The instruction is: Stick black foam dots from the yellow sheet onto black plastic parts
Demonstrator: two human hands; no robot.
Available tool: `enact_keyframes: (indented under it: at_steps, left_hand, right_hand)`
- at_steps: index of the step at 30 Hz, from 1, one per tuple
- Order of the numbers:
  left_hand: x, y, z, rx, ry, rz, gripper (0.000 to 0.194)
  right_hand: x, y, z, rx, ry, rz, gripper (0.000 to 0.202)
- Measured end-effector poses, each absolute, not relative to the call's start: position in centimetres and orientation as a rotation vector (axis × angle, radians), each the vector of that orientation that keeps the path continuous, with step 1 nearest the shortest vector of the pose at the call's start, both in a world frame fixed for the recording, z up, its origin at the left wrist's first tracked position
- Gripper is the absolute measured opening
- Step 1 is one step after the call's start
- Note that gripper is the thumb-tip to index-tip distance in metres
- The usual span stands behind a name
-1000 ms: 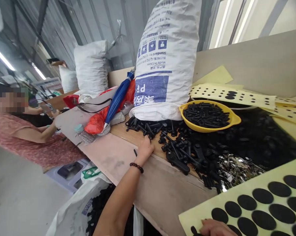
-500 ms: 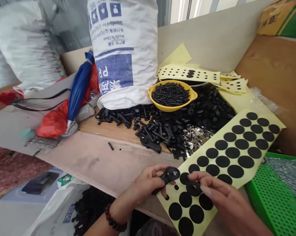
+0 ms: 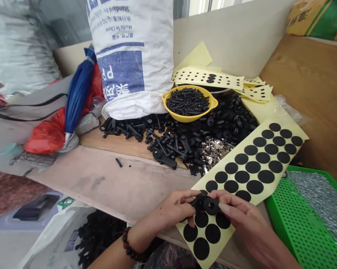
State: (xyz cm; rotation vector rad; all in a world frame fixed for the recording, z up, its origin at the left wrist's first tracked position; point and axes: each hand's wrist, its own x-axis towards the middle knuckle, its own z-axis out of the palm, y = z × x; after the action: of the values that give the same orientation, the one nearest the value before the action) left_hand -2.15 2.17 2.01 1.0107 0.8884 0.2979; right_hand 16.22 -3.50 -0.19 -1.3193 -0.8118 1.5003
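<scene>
My left hand [image 3: 175, 209] grips a black plastic lever-like part [image 3: 196, 203] with a round end. Against that round end, my right hand [image 3: 238, 211] pinches a black ring-shaped pad [image 3: 211, 205] between thumb and fingers. Whether the pad is stuck down is not clear. Beneath both hands lies a yellow backing sheet [image 3: 216, 249] bearing rows of round black pads, running up to the right. Fingers and the lever part cover some of its pads.
A yellow bowl [image 3: 165, 101] of black screw-like pieces stands before a white sack [image 3: 157, 52]. Black levers [image 3: 164, 160], small metal parts [image 3: 216, 151] and a blue umbrella [image 3: 80, 89] lie around. At right is a green basket [image 3: 290, 213] with metal pieces.
My right hand has moved left, bringing the ring-shaped pad from above the sheet to the lever part's round end. The whole view has shifted slightly.
</scene>
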Motion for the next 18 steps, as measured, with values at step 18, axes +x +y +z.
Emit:
enact_keyframes:
  at_steps: [18]
  left_hand:
    - [-2.06, 1.85, 2.02, 1.042, 0.911, 0.285, 0.055]
  right_hand:
    - [16.36, -3.81, -1.19, -1.344, -0.931, 1.426, 0.029]
